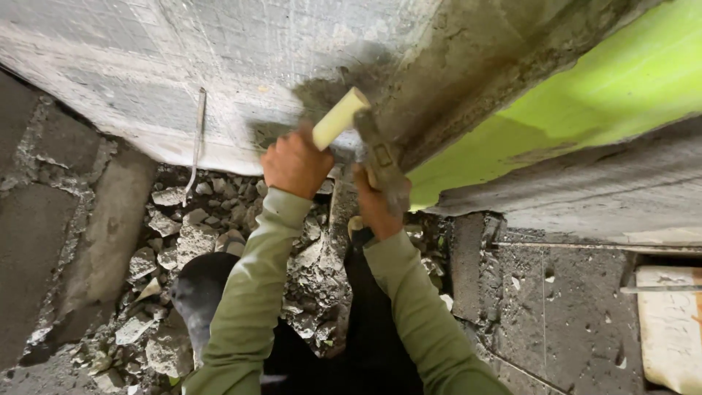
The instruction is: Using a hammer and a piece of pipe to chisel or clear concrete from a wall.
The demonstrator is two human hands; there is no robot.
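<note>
My left hand (296, 164) is wrapped around a pale, cream-coloured round handle (340, 117) that points up and right toward the grey concrete wall (183, 66). My right hand (374, 208) grips a dusty grey metal tool (382, 157), which is blurred. The tool's upper end meets the pale handle close to a dark, chipped patch of the wall (322, 91). Both arms wear olive-green long sleeves. I cannot tell which tool is the hammer and which the chisel.
Broken concrete rubble (183, 234) is piled on the floor below the wall, beside my dark-clad knee (205, 285). A thin bent metal rod (197, 139) hangs from the wall. A lime-green surface (585, 102) runs at the right, and a white board (669, 329) lies at the lower right.
</note>
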